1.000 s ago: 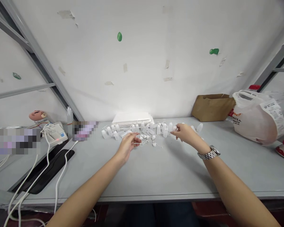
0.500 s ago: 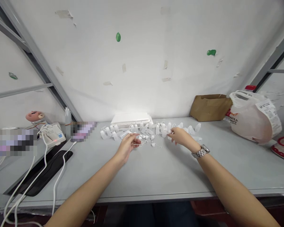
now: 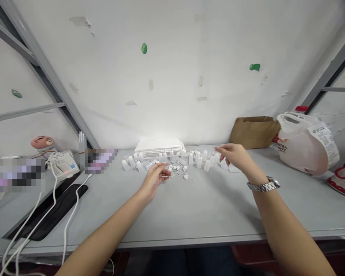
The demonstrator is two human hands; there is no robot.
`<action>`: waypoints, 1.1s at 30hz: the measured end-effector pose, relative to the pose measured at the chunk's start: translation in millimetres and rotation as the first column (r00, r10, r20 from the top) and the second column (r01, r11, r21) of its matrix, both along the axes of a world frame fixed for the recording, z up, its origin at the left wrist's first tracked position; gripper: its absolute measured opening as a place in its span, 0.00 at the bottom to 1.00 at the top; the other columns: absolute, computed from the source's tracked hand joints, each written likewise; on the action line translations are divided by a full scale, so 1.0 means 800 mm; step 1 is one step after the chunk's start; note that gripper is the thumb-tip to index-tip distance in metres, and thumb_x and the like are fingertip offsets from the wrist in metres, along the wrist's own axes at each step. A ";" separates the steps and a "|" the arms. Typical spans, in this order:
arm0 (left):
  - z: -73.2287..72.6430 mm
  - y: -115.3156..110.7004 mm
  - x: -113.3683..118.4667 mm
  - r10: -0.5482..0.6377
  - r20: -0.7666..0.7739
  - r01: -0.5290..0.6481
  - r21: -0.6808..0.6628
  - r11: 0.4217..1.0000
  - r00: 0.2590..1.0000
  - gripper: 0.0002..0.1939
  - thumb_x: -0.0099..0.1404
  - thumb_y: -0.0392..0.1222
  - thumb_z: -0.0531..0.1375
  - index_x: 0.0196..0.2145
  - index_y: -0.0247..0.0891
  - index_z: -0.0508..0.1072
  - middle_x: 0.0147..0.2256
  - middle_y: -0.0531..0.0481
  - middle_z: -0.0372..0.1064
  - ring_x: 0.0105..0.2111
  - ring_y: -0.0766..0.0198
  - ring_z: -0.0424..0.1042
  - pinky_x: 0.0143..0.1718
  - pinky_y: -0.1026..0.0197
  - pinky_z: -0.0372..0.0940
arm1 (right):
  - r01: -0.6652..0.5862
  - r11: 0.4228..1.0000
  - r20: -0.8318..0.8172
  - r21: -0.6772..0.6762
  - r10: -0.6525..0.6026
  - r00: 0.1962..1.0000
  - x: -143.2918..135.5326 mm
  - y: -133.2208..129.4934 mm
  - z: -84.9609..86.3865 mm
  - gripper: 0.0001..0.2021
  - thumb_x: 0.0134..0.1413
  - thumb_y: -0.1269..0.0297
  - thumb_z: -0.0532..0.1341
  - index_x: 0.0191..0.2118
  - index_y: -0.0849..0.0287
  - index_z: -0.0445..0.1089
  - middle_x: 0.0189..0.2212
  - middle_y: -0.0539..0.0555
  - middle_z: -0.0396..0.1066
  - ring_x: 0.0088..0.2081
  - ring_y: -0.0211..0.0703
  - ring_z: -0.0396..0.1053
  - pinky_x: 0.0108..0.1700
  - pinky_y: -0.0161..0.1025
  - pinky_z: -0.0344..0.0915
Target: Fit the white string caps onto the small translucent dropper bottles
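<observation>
My left hand (image 3: 155, 178) lies on its side on the grey table, fingers loosely curled and a little apart, with nothing visible in them. Beside its fingertips is a small heap of white caps with thin cords (image 3: 176, 170). My right hand (image 3: 234, 156) is raised over the right end of a group of small translucent white bottles, its fingers stretched out and holding nothing I can see. One such bottle (image 3: 207, 165) stands to the left of that hand, apart from it. Another bottle (image 3: 139, 166) stands behind my left hand. Some bottles are partly hidden behind the right fingers.
A stack of white boards (image 3: 158, 144) lies against the wall behind the bottles. To the right are a brown cardboard box (image 3: 253, 132) and a white plastic bag (image 3: 303, 147). On the left are white cables (image 3: 53, 191) and a white power strip (image 3: 63, 165).
My right hand has let go of a small bottle, which now stands in front of the group, and has moved right and up. My left hand has stayed in place.
</observation>
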State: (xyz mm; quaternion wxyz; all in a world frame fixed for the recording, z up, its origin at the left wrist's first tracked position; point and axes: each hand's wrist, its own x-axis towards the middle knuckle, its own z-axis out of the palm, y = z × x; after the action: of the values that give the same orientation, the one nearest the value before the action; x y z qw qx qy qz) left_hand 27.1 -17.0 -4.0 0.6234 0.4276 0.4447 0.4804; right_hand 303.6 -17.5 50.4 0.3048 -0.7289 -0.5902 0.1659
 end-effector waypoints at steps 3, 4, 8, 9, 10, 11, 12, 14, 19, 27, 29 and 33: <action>0.000 0.000 0.001 0.000 -0.013 0.000 0.004 1.000 1.000 0.14 0.52 0.46 0.59 0.34 0.36 0.69 0.23 0.52 0.66 0.28 0.65 0.68 0.34 0.61 0.59 | 0.201 0.976 0.113 0.090 -0.210 0.971 0.023 0.005 0.000 0.15 0.49 0.58 0.54 0.34 0.64 0.71 0.26 0.58 0.73 0.24 0.41 0.67 0.21 0.33 0.55; 0.000 0.000 0.001 -0.002 -0.018 0.002 0.004 1.000 1.000 0.14 0.52 0.46 0.59 0.34 0.36 0.69 0.23 0.52 0.66 0.28 0.65 0.68 0.34 0.61 0.59 | 0.251 0.964 0.183 0.092 -0.264 0.947 0.030 0.007 -0.003 0.13 0.48 0.61 0.55 0.34 0.64 0.71 0.29 0.59 0.73 0.27 0.43 0.68 0.21 0.34 0.54; -0.002 0.000 0.002 -0.008 -0.033 0.008 0.012 1.000 0.999 0.15 0.51 0.46 0.59 0.35 0.35 0.68 0.23 0.51 0.66 0.28 0.65 0.68 0.34 0.61 0.59 | 0.252 0.965 0.300 -0.071 -0.220 0.928 0.047 0.015 -0.014 0.08 0.44 0.67 0.57 0.29 0.63 0.70 0.31 0.59 0.72 0.33 0.46 0.69 0.23 0.34 0.55; -0.002 0.000 0.002 -0.009 -0.036 0.010 0.014 1.000 0.999 0.15 0.51 0.46 0.59 0.35 0.35 0.68 0.24 0.51 0.66 0.28 0.65 0.68 0.34 0.61 0.59 | 0.228 0.968 0.296 -0.102 -0.189 0.936 0.048 0.016 -0.016 0.08 0.44 0.65 0.57 0.30 0.63 0.70 0.31 0.59 0.72 0.33 0.46 0.69 0.23 0.34 0.55; -0.002 0.000 0.002 -0.009 -0.040 0.010 0.015 1.000 0.999 0.15 0.51 0.46 0.59 0.35 0.35 0.68 0.24 0.51 0.67 0.28 0.65 0.68 0.34 0.61 0.59 | 0.209 0.970 0.295 -0.122 -0.165 0.941 0.047 0.017 -0.017 0.09 0.44 0.63 0.58 0.31 0.62 0.70 0.31 0.58 0.72 0.33 0.46 0.68 0.24 0.34 0.56; -0.003 0.000 0.002 -0.007 -0.048 0.008 0.016 1.000 0.999 0.15 0.51 0.46 0.59 0.35 0.35 0.68 0.24 0.51 0.67 0.28 0.65 0.67 0.33 0.61 0.59 | 0.197 0.971 0.303 -0.136 -0.149 0.941 0.045 0.018 -0.019 0.10 0.43 0.61 0.58 0.32 0.62 0.69 0.31 0.58 0.72 0.33 0.47 0.68 0.24 0.35 0.56; -0.003 0.001 0.002 -0.002 -0.060 0.003 0.018 1.000 0.998 0.14 0.51 0.46 0.59 0.34 0.35 0.68 0.24 0.51 0.66 0.28 0.66 0.67 0.33 0.62 0.59 | 0.193 0.969 0.323 -0.153 -0.136 0.937 0.043 0.018 -0.020 0.12 0.43 0.59 0.59 0.33 0.62 0.69 0.32 0.58 0.72 0.33 0.47 0.68 0.25 0.35 0.56; -0.003 0.002 0.003 0.007 -0.098 -0.003 0.037 0.999 0.995 0.13 0.51 0.45 0.59 0.33 0.35 0.69 0.23 0.53 0.65 0.25 0.68 0.65 0.31 0.63 0.59 | 0.190 0.962 0.378 -0.194 -0.105 0.920 0.037 0.019 -0.022 0.12 0.43 0.59 0.59 0.33 0.62 0.68 0.33 0.59 0.71 0.35 0.48 0.68 0.25 0.35 0.56; -0.008 0.004 0.007 -0.034 -0.255 0.064 0.111 0.992 0.966 0.12 0.52 0.47 0.57 0.30 0.36 0.68 0.22 0.55 0.62 0.22 0.69 0.61 0.28 0.64 0.58 | 0.186 0.946 0.453 -0.267 -0.047 0.890 0.026 0.023 -0.034 0.06 0.43 0.66 0.57 0.30 0.63 0.67 0.29 0.60 0.70 0.31 0.47 0.68 0.25 0.36 0.54; -0.021 0.002 0.001 0.180 -0.761 0.265 0.421 0.868 0.623 0.07 0.53 0.44 0.56 0.30 0.41 0.70 0.32 0.48 0.64 0.38 0.56 0.62 0.40 0.55 0.56 | 0.162 0.976 0.384 -0.147 -0.095 0.919 0.026 0.014 -0.020 0.10 0.46 0.60 0.56 0.22 0.61 0.64 0.22 0.57 0.68 0.24 0.43 0.65 0.23 0.36 0.53; -0.025 0.004 -0.002 0.179 -0.797 0.288 0.403 0.869 0.577 0.07 0.52 0.43 0.57 0.30 0.41 0.70 0.32 0.47 0.63 0.40 0.53 0.61 0.41 0.54 0.55 | 0.132 0.991 0.247 -0.020 -0.123 0.961 0.022 0.006 -0.008 0.14 0.48 0.55 0.56 0.22 0.60 0.63 0.19 0.54 0.68 0.22 0.41 0.64 0.23 0.36 0.55; -0.031 0.008 -0.005 0.177 -0.800 0.278 0.394 0.876 0.573 0.05 0.51 0.42 0.59 0.28 0.41 0.70 0.33 0.46 0.64 0.41 0.51 0.61 0.42 0.53 0.55 | -0.172 0.980 -0.040 0.101 0.177 0.983 -0.010 -0.007 -0.001 0.15 0.47 0.52 0.57 0.32 0.61 0.66 0.22 0.52 0.69 0.23 0.39 0.65 0.24 0.34 0.58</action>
State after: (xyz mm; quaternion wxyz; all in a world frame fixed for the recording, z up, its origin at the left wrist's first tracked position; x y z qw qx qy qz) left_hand 23.5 -10.9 -29.0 0.2345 0.7529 0.5349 0.3034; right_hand 295.9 -23.4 49.6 0.3382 -0.6545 -0.6516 0.1809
